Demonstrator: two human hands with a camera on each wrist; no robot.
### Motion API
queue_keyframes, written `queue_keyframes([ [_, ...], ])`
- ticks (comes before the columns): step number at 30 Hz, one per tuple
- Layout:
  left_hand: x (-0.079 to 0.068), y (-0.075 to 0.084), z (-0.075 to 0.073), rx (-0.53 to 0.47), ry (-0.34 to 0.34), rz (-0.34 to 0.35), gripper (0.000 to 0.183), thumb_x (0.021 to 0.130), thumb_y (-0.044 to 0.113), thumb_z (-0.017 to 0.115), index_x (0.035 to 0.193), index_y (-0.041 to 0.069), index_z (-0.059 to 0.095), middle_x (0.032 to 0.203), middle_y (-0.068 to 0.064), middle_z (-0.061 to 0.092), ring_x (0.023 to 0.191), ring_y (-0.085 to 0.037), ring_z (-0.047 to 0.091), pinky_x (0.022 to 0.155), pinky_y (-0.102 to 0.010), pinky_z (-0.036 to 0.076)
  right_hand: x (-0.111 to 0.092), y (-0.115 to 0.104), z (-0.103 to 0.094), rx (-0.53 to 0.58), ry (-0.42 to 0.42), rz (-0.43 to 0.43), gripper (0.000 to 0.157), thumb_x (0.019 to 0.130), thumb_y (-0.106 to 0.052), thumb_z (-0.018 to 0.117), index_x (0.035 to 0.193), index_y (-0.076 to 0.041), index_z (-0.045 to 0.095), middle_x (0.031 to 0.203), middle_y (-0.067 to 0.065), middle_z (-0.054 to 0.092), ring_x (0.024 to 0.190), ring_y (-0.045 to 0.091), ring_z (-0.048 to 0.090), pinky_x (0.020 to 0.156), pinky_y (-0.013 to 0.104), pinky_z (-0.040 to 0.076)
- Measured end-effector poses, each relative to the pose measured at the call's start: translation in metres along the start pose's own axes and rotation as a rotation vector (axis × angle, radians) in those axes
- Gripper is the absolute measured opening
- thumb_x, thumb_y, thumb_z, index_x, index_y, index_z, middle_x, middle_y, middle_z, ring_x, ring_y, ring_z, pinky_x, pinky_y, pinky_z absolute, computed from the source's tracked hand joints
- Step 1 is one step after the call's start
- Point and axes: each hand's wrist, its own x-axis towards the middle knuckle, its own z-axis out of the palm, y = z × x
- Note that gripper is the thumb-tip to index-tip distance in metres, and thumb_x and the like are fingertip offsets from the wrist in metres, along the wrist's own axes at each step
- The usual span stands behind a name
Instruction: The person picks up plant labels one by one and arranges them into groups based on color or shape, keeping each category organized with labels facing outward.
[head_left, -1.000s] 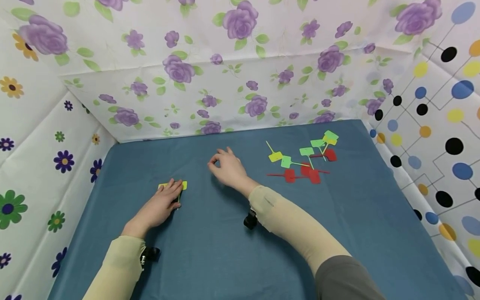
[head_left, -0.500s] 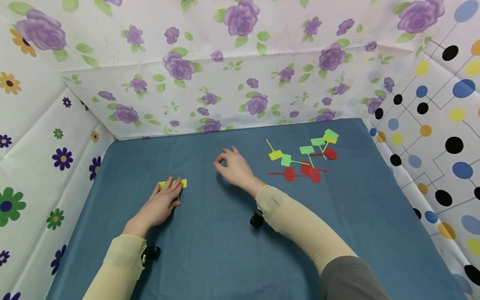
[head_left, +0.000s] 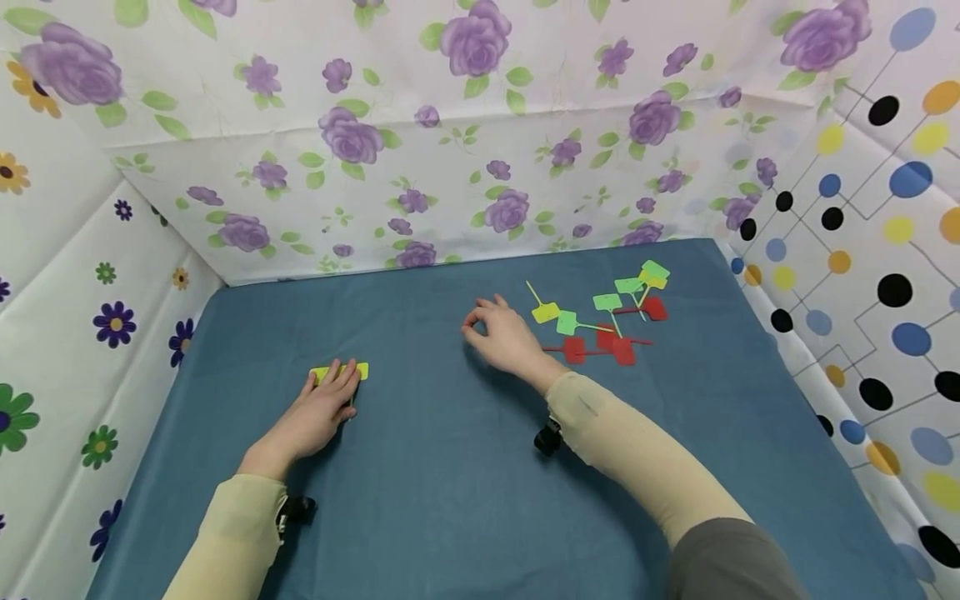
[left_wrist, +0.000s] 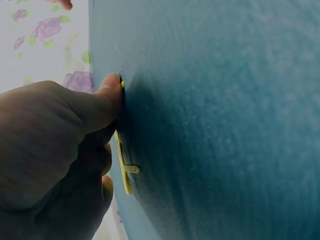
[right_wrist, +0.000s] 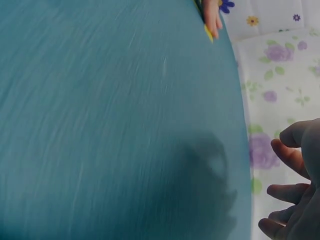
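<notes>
My left hand [head_left: 311, 417] rests on the cloth at the left with its fingers fairly straight, pressing on flat yellow tags [head_left: 363, 371] that show past the fingertips. In the left wrist view a yellow edge with a short stub [left_wrist: 131, 169] shows beneath the hand, and the rest is covered. Over the middle of the table hovers my right hand [head_left: 508, 335], holding nothing, its thumb and forefinger bent toward each other and the other fingers loose. Close to its right lie a yellow tag [head_left: 546, 312], a green tag [head_left: 567, 323] and a red tag [head_left: 574, 350], each with a thin stem.
More green tags [head_left: 607, 302] and red tags [head_left: 623, 352] overlap in a loose group at the back right. Blue cloth [head_left: 442, 475] covers the table. Behind it hangs a floral curtain [head_left: 420, 200], with patterned sheets at both sides.
My right hand has moved right, away from the left hand and toward the loose tags. The left hand stays on the yellow tags.
</notes>
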Motion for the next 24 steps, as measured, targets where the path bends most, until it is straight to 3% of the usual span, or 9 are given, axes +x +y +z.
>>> queue_keyframes([
  [7, -0.002, 0.000, -0.002, -0.015, 0.000, 0.009, 0.066, 0.101, 0.019, 0.059, 0.156, 0.000, 0.026, 0.163, -0.019, 0.017, 0.150, -0.041, 0.008, 0.118, -0.064, 0.007, -0.005, 0.029, -0.020, -0.087, 0.003, -0.009, 0.018, 0.101, -0.033, 0.060, 0.104, -0.021, 0.073, 0.147, 0.016, 0.050, 0.147, 0.040, 0.024, 0.119, 0.051, 0.025],
  [14, -0.003, 0.001, -0.006, -0.019, 0.009, 0.012, 0.067, 0.100, 0.017, 0.060, 0.155, -0.001, 0.028, 0.162, -0.021, 0.018, 0.149, -0.043, 0.009, 0.118, -0.064, 0.008, -0.008, 0.056, -0.044, -0.203, -0.020, -0.023, 0.017, 0.100, -0.032, 0.061, 0.107, -0.021, 0.072, 0.152, 0.016, 0.045, 0.148, 0.038, 0.024, 0.113, 0.062, 0.030],
  [24, 0.001, -0.002, -0.006, -0.021, -0.015, -0.003, 0.067, 0.101, 0.018, 0.060, 0.156, 0.000, 0.026, 0.163, -0.019, 0.017, 0.150, -0.042, 0.008, 0.119, -0.063, 0.008, -0.007, 0.089, -0.080, -0.445, -0.170, -0.206, 0.029, 0.099, -0.019, 0.065, 0.127, -0.020, 0.069, 0.151, 0.016, 0.045, 0.147, 0.037, 0.026, 0.113, 0.059, 0.033],
])
